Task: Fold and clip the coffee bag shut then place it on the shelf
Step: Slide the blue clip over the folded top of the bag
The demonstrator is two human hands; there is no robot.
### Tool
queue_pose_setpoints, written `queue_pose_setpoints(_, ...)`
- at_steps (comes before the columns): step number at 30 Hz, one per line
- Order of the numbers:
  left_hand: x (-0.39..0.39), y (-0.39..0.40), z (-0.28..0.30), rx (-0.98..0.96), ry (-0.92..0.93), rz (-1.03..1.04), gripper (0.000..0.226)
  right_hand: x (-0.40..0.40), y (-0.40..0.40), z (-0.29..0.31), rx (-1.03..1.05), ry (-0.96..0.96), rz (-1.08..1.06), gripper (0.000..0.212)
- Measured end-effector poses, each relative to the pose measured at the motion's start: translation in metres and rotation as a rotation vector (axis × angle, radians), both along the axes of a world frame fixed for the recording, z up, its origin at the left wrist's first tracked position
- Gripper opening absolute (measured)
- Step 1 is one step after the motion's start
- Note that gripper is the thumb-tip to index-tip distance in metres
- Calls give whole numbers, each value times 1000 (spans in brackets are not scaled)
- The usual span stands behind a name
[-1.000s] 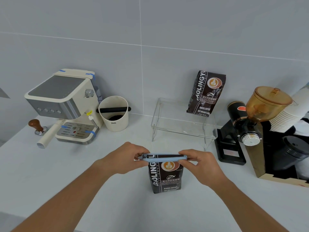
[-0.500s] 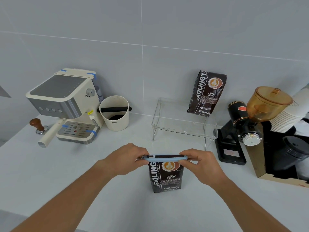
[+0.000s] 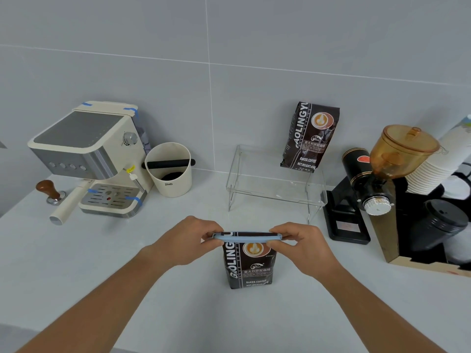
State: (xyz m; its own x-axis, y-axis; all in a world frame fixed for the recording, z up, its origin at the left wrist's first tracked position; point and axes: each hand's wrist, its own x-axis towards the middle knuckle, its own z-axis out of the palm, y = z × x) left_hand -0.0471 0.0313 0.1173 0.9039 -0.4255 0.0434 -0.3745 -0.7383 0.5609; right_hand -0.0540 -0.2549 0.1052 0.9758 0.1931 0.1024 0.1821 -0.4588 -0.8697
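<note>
A dark brown coffee bag [image 3: 248,266] stands upright on the white counter in front of me, its top folded down. A long light-blue clip [image 3: 246,237] lies across the folded top. My left hand [image 3: 188,242] pinches the clip's left end and my right hand [image 3: 303,244] pinches its right end. Behind the bag stands a clear acrylic shelf [image 3: 257,192]. A second, matching coffee bag [image 3: 309,138] leans against the wall on the shelf's right side.
A cream espresso machine [image 3: 89,159] with a wooden tamper [image 3: 49,191] stands at the left, beside a white knock box [image 3: 169,169]. A black grinder with an amber hopper [image 3: 377,174], stacked paper cups [image 3: 433,164] and black lids [image 3: 441,222] crowd the right.
Both hands stay pinched on the clip ends. The clip and the bag's top have sunk slightly. The bag has not shifted on the counter.
</note>
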Motion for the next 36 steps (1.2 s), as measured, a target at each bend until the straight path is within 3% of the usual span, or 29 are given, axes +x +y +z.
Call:
queue_pose_setpoints(6,-7,-6,-20,-418,268,185,11,1,-1,-10,97,98,59,38)
queue_pose_setpoints(10,-15,-16,-34,-527,345,210,15,0,-2,-22,103,177,85,41)
queue_pose_setpoints(15,-22,-27,-46,-713,379,295,23,5,-1,-28,175,224,46,28)
queue_pose_setpoints(19,-22,-30,-61,-720,438,319,41,5,0,-35,219,237,38,30)
queue_pose_setpoints(29,-34,-44,-103,-715,574,382,63,-14,-7,-80,146,457,86,76)
queue_pose_setpoints(33,-39,-52,-111,-734,563,466,60,-20,-1,-88,136,423,28,80)
queue_pose_setpoints(36,-41,-58,-114,-753,536,518,57,-23,3,-89,160,387,-33,71)
